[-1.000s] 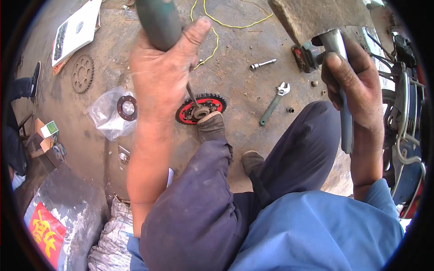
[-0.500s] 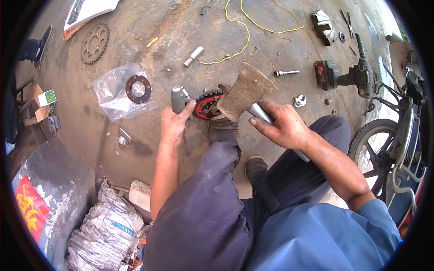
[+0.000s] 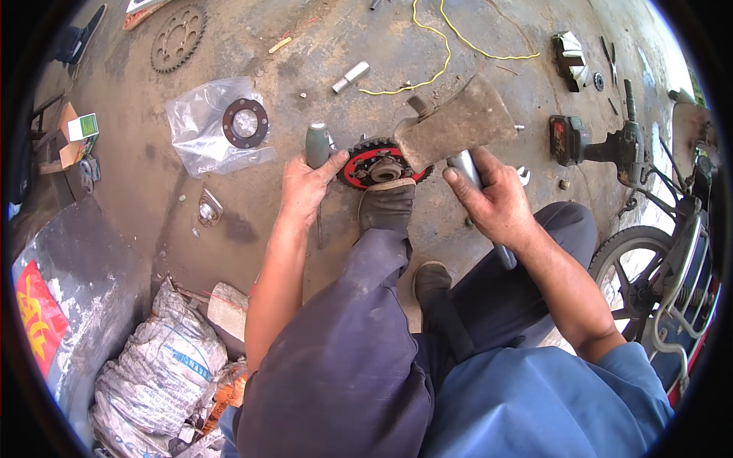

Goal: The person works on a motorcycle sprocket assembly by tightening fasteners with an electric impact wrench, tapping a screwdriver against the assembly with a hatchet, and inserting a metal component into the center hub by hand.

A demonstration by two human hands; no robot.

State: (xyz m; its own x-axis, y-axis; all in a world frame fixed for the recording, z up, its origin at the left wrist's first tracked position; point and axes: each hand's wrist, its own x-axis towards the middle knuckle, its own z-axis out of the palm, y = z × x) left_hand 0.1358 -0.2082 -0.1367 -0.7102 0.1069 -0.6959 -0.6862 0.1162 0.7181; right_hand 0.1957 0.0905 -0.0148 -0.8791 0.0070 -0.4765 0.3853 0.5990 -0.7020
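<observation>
My left hand [image 3: 305,183] is closed around a screwdriver [image 3: 316,145] with a grey-green handle, its dark shaft showing below the fist. In my right hand [image 3: 496,195] is a hatchet [image 3: 458,126] with a rusty broad head and a metal pipe handle. The head hangs above the right side of a toothed sprocket wheel [image 3: 355,172] with a red face and a metal hub. The toe of my left shoe [image 3: 385,206] presses on the near edge of this wheel. A small metal piece beside the screwdriver is partly hidden.
To the left, a dark ring [image 3: 245,123] lies on a clear plastic bag [image 3: 195,122]. A large sprocket [image 3: 179,38] lies farther off. A metal socket [image 3: 351,78], yellow cord [image 3: 450,53] and cordless impact wrench [image 3: 595,145] are on the floor. At right stands a motorcycle [image 3: 672,275].
My right hand has raised the hatchet head and shifted it right, uncovering more of the sprocket wheel's hub. My left hand still grips the screwdriver. The whole view has shifted slightly.
</observation>
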